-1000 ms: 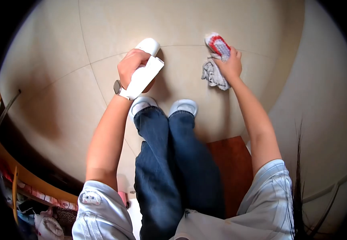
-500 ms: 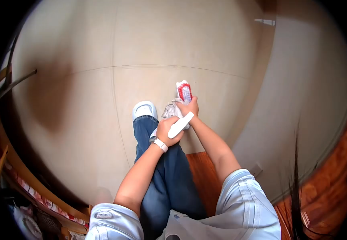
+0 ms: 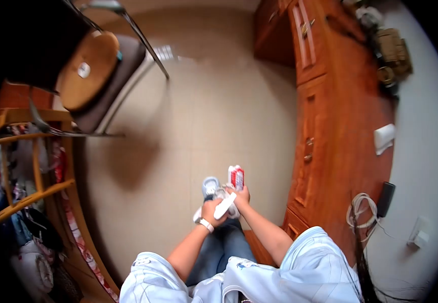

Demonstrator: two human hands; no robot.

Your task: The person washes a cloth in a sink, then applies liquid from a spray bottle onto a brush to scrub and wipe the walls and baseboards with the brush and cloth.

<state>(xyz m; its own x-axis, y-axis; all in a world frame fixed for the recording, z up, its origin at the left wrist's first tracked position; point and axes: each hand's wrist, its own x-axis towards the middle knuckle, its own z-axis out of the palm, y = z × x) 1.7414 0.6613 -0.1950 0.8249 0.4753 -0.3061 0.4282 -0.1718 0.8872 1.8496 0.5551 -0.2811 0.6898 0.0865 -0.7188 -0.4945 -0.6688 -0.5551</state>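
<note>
My left hand (image 3: 211,210), with a white watch at the wrist, is closed around a smooth white oblong piece (image 3: 225,205) that looks like a brush back. Its underside is hidden. Just beyond it, my right hand (image 3: 243,196) grips what looks like a shoe (image 3: 236,177), with a red, white-edged sole showing. Pale grey material (image 3: 222,194) bunches between the two hands; blur hides how it joins the shoe. A light-blue slipper (image 3: 210,186) is on my foot close by, below the jeans (image 3: 206,257).
A chair (image 3: 98,113) with a round wooden piece on its seat stands at upper left. Left of me is a wooden rack (image 3: 37,194) with cloth items. A reddish wooden desk (image 3: 325,151) runs along the right, carrying a coiled white cable (image 3: 355,209) and a white packet (image 3: 383,137).
My view has tilted up and swung, bringing the chair, rack and desk into sight. Both hands keep their holds and appear lower in the picture.
</note>
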